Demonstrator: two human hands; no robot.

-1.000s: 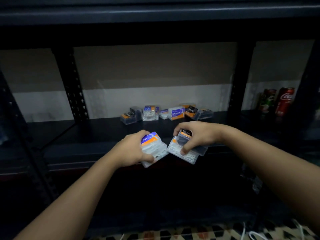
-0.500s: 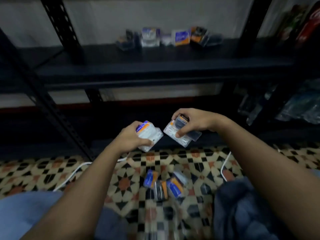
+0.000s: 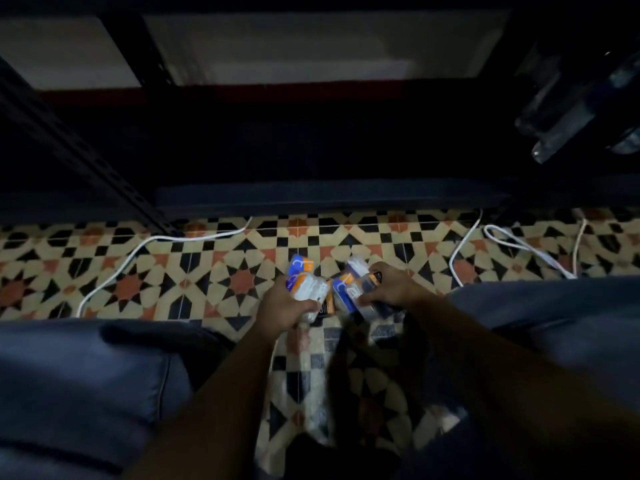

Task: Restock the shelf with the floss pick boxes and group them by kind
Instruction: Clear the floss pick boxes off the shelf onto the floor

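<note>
— Head view first: what is held, and where?

— A clear plastic floss pick box with a blue and orange label [image 3: 306,289] is gripped in the left hand [image 3: 285,306], fingers curled round it. A second clear box with a blue and orange label [image 3: 346,292] and a darker clear box with a black and orange label [image 3: 372,284] are pinched together in the right hand [image 3: 393,291]. Both hands are held low over the patterned tiled floor [image 3: 207,271], between the knees in blue trousers [image 3: 86,368]. Another blue-labelled box [image 3: 300,265] is seen just beyond the left hand; whether it lies on the tiles or is held cannot be told.

— How are such boxes expected to handle?

— They are judged light and stiff, with smooth plastic walls that could slip, and lids that might pop under a hard squeeze. A hold across the two long side walls is advised, away from the lid seam. Two in one hand are judged easily dropped.

— And room for moving?

— The front edge of the dark metal bottom shelf [image 3: 329,199] is close ahead, with a slanted black upright [image 3: 86,157] at the left. White cables [image 3: 145,244] are trailed over the tiles near that edge and at the right, so a lift straight up is judged safest. Clear bottles [image 3: 571,109] are stored at the upper right.
</note>
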